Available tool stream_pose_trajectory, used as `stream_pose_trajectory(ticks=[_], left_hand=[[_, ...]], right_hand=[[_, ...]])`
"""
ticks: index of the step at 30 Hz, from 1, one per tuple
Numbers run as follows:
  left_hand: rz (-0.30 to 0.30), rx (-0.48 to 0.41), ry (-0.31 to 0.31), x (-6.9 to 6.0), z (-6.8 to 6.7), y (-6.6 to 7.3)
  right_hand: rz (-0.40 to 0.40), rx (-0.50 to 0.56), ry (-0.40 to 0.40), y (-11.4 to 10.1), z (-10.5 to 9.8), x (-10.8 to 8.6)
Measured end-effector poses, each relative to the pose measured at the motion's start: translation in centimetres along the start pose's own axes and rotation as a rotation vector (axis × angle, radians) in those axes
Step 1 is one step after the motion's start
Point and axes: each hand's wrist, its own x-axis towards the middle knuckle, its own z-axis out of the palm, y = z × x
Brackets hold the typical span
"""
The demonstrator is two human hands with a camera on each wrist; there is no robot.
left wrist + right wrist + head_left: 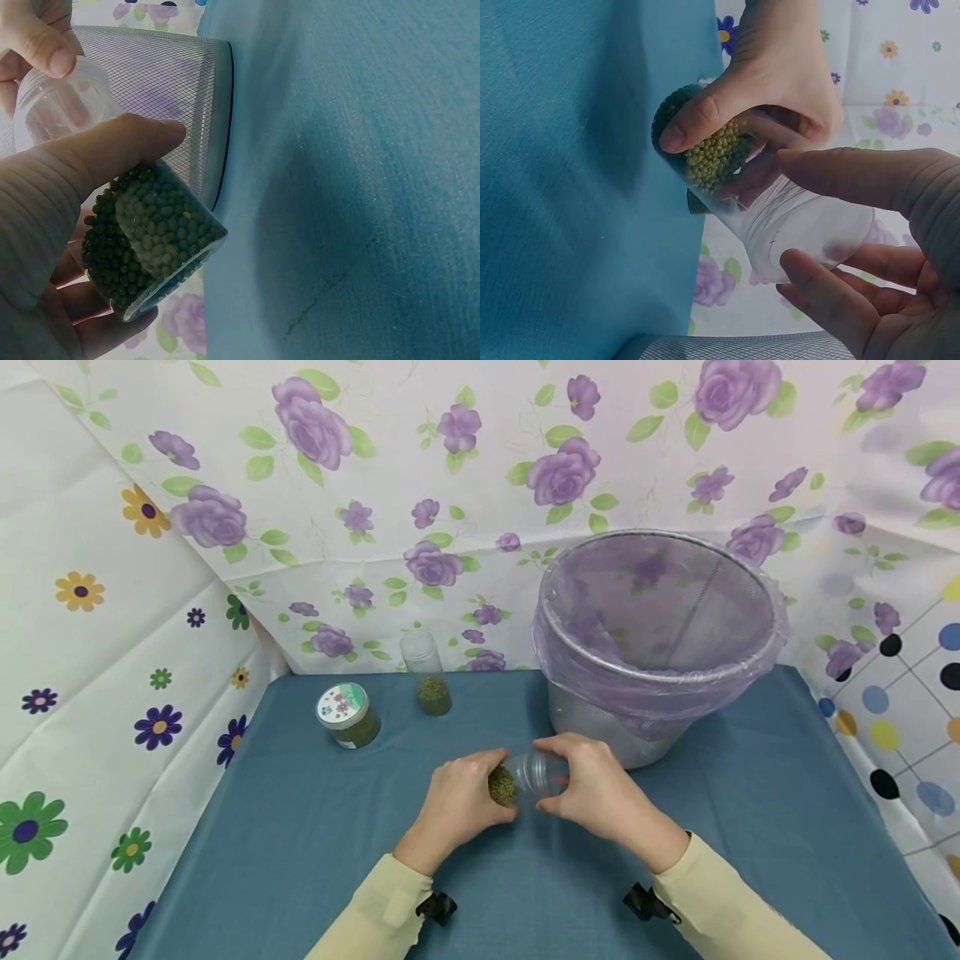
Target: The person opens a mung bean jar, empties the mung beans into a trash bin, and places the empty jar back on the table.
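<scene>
Above the middle of the table, the left hand grips a clear jar of green beans, tilted sideways with its mouth end toward the right. In the left wrist view, the thumb and fingers of the left hand wrap the jar's bean-filled end. The right hand holds the clear screw-top end between thumb and fingers. The right wrist view has the right hand around that clear end, while beans lie toward the jar's base. Whether a separate lid is there I cannot tell.
A mesh bin with a purple liner stands behind the right hand. At the back left are a lidded jar with a printed lid and an upright clear jar partly filled with beans. Blue cloth covers the table.
</scene>
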Motion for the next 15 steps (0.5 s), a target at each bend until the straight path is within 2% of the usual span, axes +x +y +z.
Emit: stream_pose_trajectory(ticks=[9, 15], left_hand=[[-0.001, -0.014, 0.004, 0.0, -0.1, -0.1], [-0.045, -0.021, -0.006, -0.3, -0.1, -0.6]], right_hand=[[-0.042, 0.018, 0.023, 0.6, 0.1, -0.1], [-0.039, -0.001, 0.067, 1.2, 0.0, -0.2]])
